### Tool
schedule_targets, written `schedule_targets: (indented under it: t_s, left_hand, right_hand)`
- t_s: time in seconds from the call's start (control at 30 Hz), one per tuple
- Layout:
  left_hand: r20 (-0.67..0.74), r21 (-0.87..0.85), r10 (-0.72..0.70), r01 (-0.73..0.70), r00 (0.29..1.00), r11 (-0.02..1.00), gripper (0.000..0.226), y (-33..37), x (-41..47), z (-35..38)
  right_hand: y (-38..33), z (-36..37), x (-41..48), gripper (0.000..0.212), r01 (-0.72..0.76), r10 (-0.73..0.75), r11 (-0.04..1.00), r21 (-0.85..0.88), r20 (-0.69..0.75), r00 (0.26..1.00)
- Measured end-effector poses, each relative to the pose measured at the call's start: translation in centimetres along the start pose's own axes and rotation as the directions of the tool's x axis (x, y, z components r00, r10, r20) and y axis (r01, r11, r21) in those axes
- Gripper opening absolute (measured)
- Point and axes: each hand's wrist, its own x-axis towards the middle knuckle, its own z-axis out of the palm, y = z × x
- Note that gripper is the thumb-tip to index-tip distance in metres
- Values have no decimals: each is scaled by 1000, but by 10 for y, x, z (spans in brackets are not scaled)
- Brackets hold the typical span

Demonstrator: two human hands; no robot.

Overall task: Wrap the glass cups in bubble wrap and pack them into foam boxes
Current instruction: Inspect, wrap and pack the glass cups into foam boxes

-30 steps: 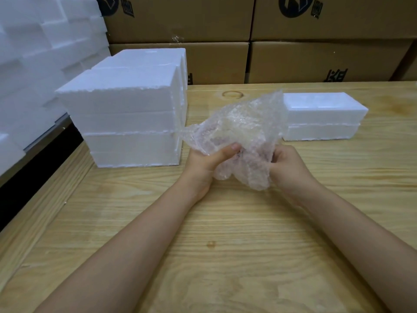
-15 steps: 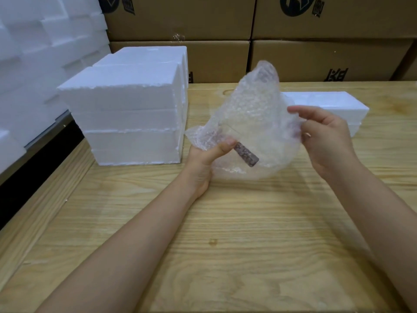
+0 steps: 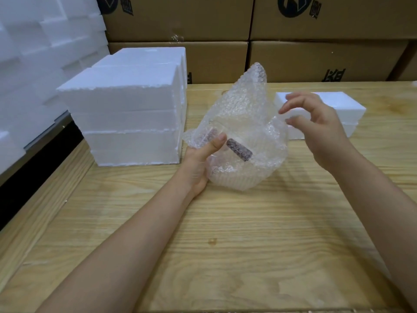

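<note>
Bubble wrap [image 3: 244, 114] in left hand [image 3: 198, 162], midway across table [image 3: 225, 245]

foam stack [image 3: 126, 114] left, foam box [image 3: 347, 109] right

Right hand [image 3: 320, 129] is coming off the bundle: a second ago its fingers [image 3: 293, 102] were gripping the bubble wrap [image 3: 243, 114], now they're hanging loosely curled just to the right of it. Can't tell if they're touching the edge. The wrap is opening up from a crumpled ball into a loose sheet, with one flap standing tall just left of those fingers. Glass cup [image 3: 234, 143] is now showing through, its dark band [image 3: 239, 152] lying just right of the left hand's [image 3: 198, 161] thumb.
</note>
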Motion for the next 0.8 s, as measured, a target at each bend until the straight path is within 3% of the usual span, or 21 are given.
schedule_targets:
  t_s: [0.07, 0.13, 0.2, 0.27, 0.33, 0.43, 0.5, 0.6, 0.63, 0.67, 0.73, 0.77, 0.8]
  left_hand:
    - [2, -5, -4, 4, 1000, 1000, 99, 0, 0, 1]
    - [3, -5, -8, 8, 1000, 1000, 104, 1, 0, 1]
    - [16, -11, -24, 24, 1000, 1000, 108, 3, 0, 0]
    - [12, -23, -44, 44, 999, 999, 109, 3, 0, 0]
    - [14, -24, -53, 53, 999, 998, 106, 2, 0, -1]
    - [52, 41, -25, 23, 998, 999, 82, 0, 2, -2]
    - [82, 55, -4, -1, 997, 998, 64, 0, 2, -2]
    - [-27, -27, -6, 6, 1000, 1000, 73, -2, 5, -4]
    - [-42, -43, -8, 6, 999, 999, 79, -2, 5, -3]
    - [-59, -57, -10, 7, 998, 998, 88, -2, 5, -1]
    - [-80, -66, -17, 11, 997, 998, 110, -1, 2, 4]
    - [-68, -54, -12, 8, 998, 998, 112, 0, 0, 7]
    - [-46, -39, 2, -3, 999, 999, 105, -1, -2, 9]
  right_hand:
    - [-5, 0, -7, 48, 32, -30, 999, -3, 266, 963]
    - [-7, 2, -12, 67, 46, 29, 987, -151, 457, 889]
    - [-6, 4, -16, 69, 100, 76, 947, -305, 515, 854]
    - [-4, 7, -19, 48, 172, 42, 906, -387, 487, 873]
    - [-3, 8, -18, 38, 187, -20, 904, -385, 399, 917]
    - [0, 6, -10, 44, 134, -125, 926, -352, 46, 991]
    - [1, 5, -5, 35, 104, -163, 968, -230, -255, 953]
    - [4, 9, -3, 24, 96, -17, 986, 133, -501, 865]
    - [4, 15, -7, 32, 57, 88, 958, 280, -480, 873]
    - [4, 22, -13, 54, -7, 183, 912, 410, -392, 902]
    - [9, 42, -28, 97, -192, 283, 833, 520, -100, 954]
    - [12, 51, -36, 99, -267, 295, 807, 527, 33, 955]
    - [13, 61, -43, 89, -321, 307, 781, 536, 119, 944]
